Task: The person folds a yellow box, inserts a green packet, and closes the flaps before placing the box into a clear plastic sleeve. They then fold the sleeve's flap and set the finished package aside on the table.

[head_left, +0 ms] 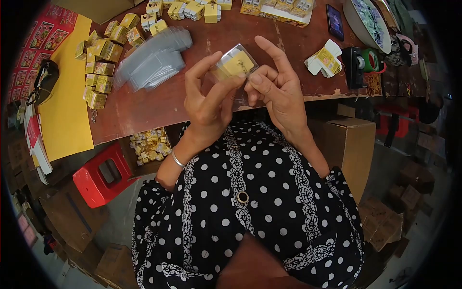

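Above the table's front edge, my left hand (pixel 209 98) holds a clear plastic case (pixel 237 62) with a yellow box inside, thumb and fingers on its sides. My right hand (pixel 279 86) is at the case's right end, thumb and fingers pinched there, with the index finger raised. Whether those pinched fingers grip the case's edge or flap is too small to tell. Flat clear plastic sleeves (pixel 156 58) lie in an overlapping pile left of my hands. Small yellow boxes (pixel 103 67) are grouped further left, and more yellow and white ones (pixel 192 9) stand at the back.
On the brown table (pixel 144 113), a display carton (pixel 279 12) stands at the back. Flat cards (pixel 327 60), a phone (pixel 335 22), a tape dispenser (pixel 355 67) and a basin (pixel 368 24) are right. Below are a red stool (pixel 91 180), a box of small packets (pixel 150 144) and a cardboard box (pixel 351 144).
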Action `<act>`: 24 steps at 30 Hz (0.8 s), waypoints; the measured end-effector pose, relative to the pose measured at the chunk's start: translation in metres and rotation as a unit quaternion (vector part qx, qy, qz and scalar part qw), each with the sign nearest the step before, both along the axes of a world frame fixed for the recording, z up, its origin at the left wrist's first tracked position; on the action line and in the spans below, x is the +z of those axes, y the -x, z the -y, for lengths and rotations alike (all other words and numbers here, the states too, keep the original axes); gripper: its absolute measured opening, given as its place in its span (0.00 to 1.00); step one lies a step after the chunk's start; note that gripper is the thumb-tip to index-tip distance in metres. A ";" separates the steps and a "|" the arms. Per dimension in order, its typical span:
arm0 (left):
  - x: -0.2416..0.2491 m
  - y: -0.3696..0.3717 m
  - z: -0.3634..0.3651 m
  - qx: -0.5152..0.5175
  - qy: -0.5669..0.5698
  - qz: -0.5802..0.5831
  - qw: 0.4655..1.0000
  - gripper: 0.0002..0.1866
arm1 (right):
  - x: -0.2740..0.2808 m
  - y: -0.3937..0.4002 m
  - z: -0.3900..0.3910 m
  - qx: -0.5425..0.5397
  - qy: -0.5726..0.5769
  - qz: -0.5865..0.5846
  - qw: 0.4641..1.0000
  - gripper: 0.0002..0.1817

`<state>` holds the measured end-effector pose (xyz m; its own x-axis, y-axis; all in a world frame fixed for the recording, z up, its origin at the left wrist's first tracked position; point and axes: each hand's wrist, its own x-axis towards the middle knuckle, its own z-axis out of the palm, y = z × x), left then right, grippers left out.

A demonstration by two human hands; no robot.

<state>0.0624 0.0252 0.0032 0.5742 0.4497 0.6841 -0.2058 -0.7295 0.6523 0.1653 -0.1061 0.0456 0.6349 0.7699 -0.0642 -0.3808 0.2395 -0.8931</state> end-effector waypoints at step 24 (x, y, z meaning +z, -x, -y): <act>-0.001 -0.003 -0.010 -0.024 -0.063 0.043 0.997 0.17 | -0.029 -0.024 -0.009 0.073 0.136 0.020 0.988 0.37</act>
<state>0.0657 0.0349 0.0018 0.5294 0.3308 0.7812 -0.2945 -0.7920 0.5349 0.1891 -0.0966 0.0162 0.5249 0.8112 -0.2577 -0.3558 -0.0659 -0.9322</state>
